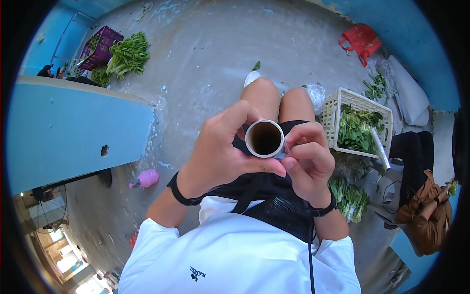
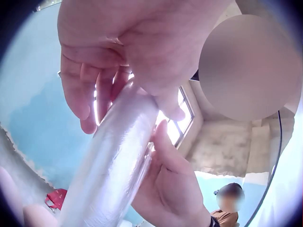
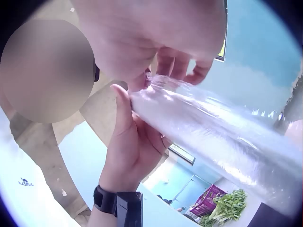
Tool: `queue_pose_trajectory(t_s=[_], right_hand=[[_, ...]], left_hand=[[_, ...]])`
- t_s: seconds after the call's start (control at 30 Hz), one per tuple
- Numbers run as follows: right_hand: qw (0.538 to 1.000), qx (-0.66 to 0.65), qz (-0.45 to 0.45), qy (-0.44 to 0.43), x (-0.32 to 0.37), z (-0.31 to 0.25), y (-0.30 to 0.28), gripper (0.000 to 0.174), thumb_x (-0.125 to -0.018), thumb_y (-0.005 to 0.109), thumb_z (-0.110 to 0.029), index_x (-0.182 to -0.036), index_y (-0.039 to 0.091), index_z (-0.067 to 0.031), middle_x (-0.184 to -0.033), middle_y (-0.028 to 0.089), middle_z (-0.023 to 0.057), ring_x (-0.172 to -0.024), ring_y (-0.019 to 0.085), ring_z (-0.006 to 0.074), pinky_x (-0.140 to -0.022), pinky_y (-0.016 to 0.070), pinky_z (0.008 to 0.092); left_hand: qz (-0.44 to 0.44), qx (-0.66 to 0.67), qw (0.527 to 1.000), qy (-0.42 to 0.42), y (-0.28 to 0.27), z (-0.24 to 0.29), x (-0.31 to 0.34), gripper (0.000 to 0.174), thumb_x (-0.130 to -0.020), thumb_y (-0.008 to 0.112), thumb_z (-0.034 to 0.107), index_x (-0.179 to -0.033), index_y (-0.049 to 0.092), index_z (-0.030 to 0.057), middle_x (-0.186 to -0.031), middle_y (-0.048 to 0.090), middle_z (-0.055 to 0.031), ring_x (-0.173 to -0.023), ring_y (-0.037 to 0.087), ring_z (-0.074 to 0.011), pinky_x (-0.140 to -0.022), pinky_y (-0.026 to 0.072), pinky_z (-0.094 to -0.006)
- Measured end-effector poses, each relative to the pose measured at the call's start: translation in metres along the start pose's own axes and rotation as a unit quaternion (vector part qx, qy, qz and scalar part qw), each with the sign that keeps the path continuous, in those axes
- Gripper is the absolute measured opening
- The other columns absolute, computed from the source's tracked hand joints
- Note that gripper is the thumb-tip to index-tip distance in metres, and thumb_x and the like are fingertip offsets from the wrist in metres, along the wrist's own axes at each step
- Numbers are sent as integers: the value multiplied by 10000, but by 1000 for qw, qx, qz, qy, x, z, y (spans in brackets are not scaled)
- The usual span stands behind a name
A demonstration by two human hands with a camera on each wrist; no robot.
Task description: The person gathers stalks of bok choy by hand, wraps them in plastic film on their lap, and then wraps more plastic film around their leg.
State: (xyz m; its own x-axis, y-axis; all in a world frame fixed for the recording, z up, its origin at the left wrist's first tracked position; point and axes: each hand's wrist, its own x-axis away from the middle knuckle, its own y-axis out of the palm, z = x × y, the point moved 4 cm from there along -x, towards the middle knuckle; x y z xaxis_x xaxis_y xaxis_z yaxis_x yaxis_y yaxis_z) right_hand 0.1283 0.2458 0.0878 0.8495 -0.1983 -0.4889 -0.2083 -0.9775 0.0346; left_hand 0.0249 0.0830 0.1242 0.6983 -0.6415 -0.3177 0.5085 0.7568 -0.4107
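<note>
A roll of clear plastic film [image 1: 265, 138] stands end-on to the head view, its hollow tube opening facing up. My left hand [image 1: 223, 142] curls round the roll near that end, thumb along the near side. At the roll's right edge, my right hand [image 1: 311, 159] pinches a bit of loose film between thumb and fingers. In the left wrist view the shiny roll [image 2: 111, 161] runs down from the left hand [image 2: 137, 47]. The right wrist view shows film [image 3: 203, 104] lifted loosely along the roll beneath the right hand [image 3: 156, 33].
A white crate [image 1: 336, 117] of leafy greens stands right of my knees, with bundled greens [image 1: 350, 198] beside it. A red bag [image 1: 361, 41], purple crate [image 1: 100, 47] and pink bottle [image 1: 148, 178] are on the floor. A person in brown [image 1: 426, 215] sits at the right.
</note>
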Motion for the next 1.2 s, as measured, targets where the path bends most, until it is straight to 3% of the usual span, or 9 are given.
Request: queue_pose_trajectory(t_s=[0.1, 0.3, 0.43, 0.63, 0.8, 0.93, 1.0, 1.1, 1.2], right_hand=[[991, -113, 31, 66, 4, 1, -4, 112, -905, 760, 18, -876, 654, -5, -1197, 631, 163, -1016, 653, 179, -895, 541, 314], [924, -337, 73, 166, 2, 2, -3, 200, -883, 729, 75, -748, 609, -11, -1153, 674, 198, -942, 697, 172, -872, 579, 310], [905, -356, 83, 218, 4, -2, -8, 204, -883, 728, 82, -748, 614, -22, -1092, 683, 161, -923, 696, 160, -854, 588, 303], [861, -272, -68, 424, -9, -22, -28, 223, -865, 781, 66, -749, 612, -21, -1007, 704, 107, -909, 685, 123, -839, 579, 269], [867, -266, -68, 415, -16, -35, -27, 347, -877, 798, 53, -1163, 613, -14, -1005, 692, 32, -915, 671, 66, -838, 563, 235], [862, -280, -79, 414, -7, -43, -25, 314, -897, 780, 49, -1161, 620, -4, -1046, 667, 27, -955, 645, 71, -883, 544, 242], [895, -322, -58, 304, 0, -44, -23, 288, -923, 759, 34, -1170, 615, 0, -1088, 642, 24, -983, 619, 78, -913, 520, 256], [895, -347, -44, 279, 10, -40, -18, 274, -939, 745, 21, -1178, 612, -2, -1125, 631, 32, -1009, 611, 87, -925, 508, 270], [887, -285, -51, 360, 8, -41, -22, 243, -932, 774, -12, -1131, 634, -7, -1033, 652, 5, -935, 619, 67, -881, 518, 249]], left_hand=[[-36, -13, 999, -20, 0, -3, 4, 758, -538, 1012, 518, -1033, 644, 79, -981, 725, -52, -886, 714, -159, -797, 556, -292], [-36, -13, 999, -3, 3, 2, 4, 743, -533, 1021, 496, -1027, 649, 83, -983, 729, -55, -906, 717, -167, -794, 553, -302], [-35, -30, 999, 10, 4, 5, 5, 733, -534, 1027, 479, -1019, 648, 82, -974, 729, -54, -893, 720, -173, -783, 555, -298], [-87, -55, 994, 46, 9, 22, 5, 711, -530, 1036, 461, -974, 640, 71, -939, 721, -80, -843, 725, -193, -713, 566, -292], [-84, -64, 993, 55, 13, 25, 5, 695, -545, 1045, 427, -978, 642, 62, -933, 716, -92, -833, 726, -207, -699, 566, -291], [-96, -69, 991, 60, 15, 28, 6, 688, -545, 1046, 419, -972, 641, 64, -945, 723, -96, -844, 727, -213, -709, 566, -297], [-82, -52, 994, 56, 13, 26, 6, 681, -550, 1045, 418, -971, 644, 65, -958, 733, -100, -851, 729, -210, -722, 562, -299], [-78, -48, 995, 40, 12, 25, 5, 679, -553, 1044, 420, -973, 647, 64, -966, 739, -104, -852, 731, -205, -734, 560, -302], [-100, -54, 993, 43, 13, 25, 6, 683, -543, 1046, 424, -962, 643, 65, -954, 737, -108, -853, 736, -213, -724, 563, -307]])
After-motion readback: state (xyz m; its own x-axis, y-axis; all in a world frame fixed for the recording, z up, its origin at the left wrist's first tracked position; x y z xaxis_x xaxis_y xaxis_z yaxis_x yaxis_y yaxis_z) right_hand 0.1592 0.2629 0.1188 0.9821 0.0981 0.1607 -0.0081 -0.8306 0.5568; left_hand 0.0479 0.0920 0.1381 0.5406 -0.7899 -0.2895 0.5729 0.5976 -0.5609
